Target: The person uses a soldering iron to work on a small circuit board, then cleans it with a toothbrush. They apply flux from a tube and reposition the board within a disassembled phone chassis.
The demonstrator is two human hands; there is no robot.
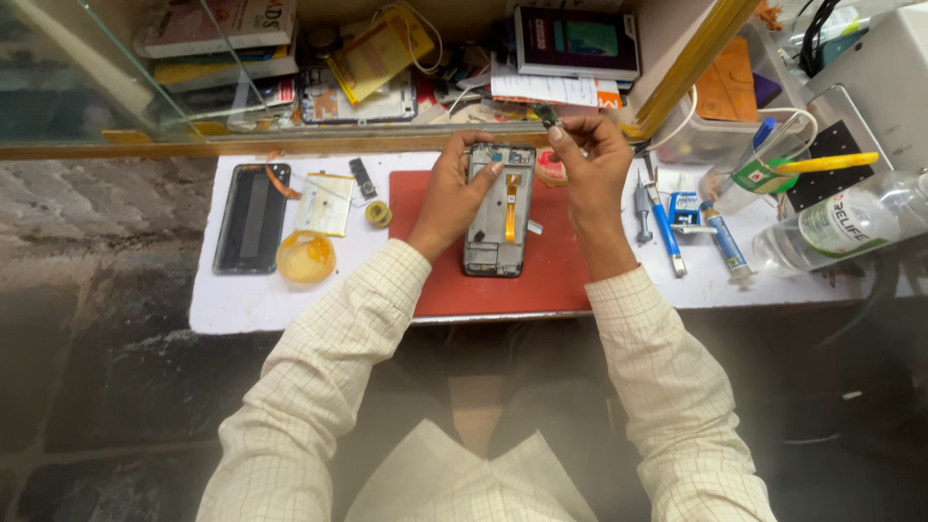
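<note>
1. Your left hand [452,188] grasps the opened phone frame [498,210], centre frame, on the red mat [551,271].
2. Your right hand [592,166] pinches a small dark part [545,116] above the frame's top edge.
3. Left of frame: shallow yellow dish [305,256]; contents unclear.
4. Right edge: clear plastic bottle [851,224] lying down.

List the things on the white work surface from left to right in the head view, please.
Black phone screen → yellow round lid → small tape roll → left hand → opened phone → right hand → blue screwdriver → glue tube → clear plastic bottle.
</note>
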